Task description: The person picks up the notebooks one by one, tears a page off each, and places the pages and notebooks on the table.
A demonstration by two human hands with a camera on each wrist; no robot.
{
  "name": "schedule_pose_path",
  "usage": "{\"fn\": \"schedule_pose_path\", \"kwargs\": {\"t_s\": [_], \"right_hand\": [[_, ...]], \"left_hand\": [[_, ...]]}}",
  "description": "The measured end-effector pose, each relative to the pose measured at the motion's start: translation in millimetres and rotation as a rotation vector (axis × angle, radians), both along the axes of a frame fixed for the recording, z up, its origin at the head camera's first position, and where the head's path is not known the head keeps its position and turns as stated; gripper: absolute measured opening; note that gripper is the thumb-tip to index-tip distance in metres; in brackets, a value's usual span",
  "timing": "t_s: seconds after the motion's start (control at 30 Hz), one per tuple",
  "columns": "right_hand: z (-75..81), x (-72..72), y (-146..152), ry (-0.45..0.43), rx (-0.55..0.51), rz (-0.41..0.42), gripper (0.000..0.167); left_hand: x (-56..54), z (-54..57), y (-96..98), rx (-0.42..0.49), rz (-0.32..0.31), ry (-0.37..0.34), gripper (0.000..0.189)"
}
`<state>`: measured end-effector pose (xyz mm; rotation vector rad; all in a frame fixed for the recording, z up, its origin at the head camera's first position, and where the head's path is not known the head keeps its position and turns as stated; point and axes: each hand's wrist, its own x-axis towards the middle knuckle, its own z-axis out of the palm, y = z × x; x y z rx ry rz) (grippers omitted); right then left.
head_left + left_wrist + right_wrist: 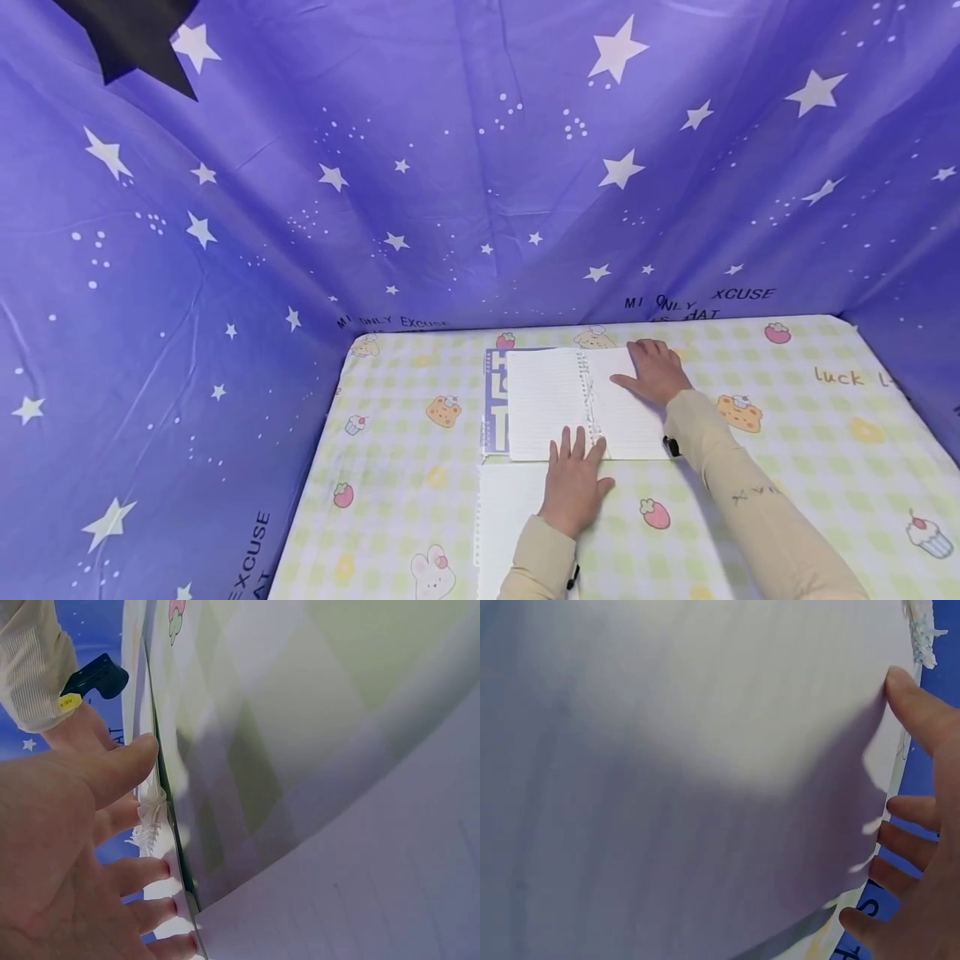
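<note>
A spiral-bound notebook (547, 400) lies open with two white lined pages showing. Torn paper bits (592, 408) stick out along its coil, also seen as a ragged white fringe (150, 817) in the left wrist view. My left hand (574, 487) has its fingers extended over the notebook's lower edge, close to the coil. On the right page (626, 425), my right hand (658, 375) rests near the top with thumb and fingers spread. In the right wrist view, the right thumb (919, 709) touches the lined paper.
A purple cover (493, 408) with large white letters shows from under the notebook's left side. Below it lies another white page (510, 508) with holes along its left edge, partly behind the left arm. A checked tablecloth (397, 467) covers the table, with purple star-patterned curtains (465, 167) around it.
</note>
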<state>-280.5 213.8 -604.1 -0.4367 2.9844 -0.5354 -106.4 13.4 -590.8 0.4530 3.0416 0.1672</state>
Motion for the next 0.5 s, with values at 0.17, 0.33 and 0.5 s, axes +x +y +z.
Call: {"fn": "schedule_pose_path", "kwargs": {"t_s": [0.17,0.33,0.5], "right_hand": [[2.9,-2.2,0.5,0.077,0.020,0.023,0.077],[1.3,-2.8,1.5,0.083,0.051,0.023,0.070],[0.9,-4.3,2.4,0.158,0.092,0.037,0.058]], "left_hand": [[0.0,-0.9,-0.9,0.007,-0.001,0.000,0.058],[0.7,-2.7,-0.1,0.001,-0.006,0.005,0.059],[-0.6,-6.7,1.0,-0.008,-0.008,0.011,0.059]]}}
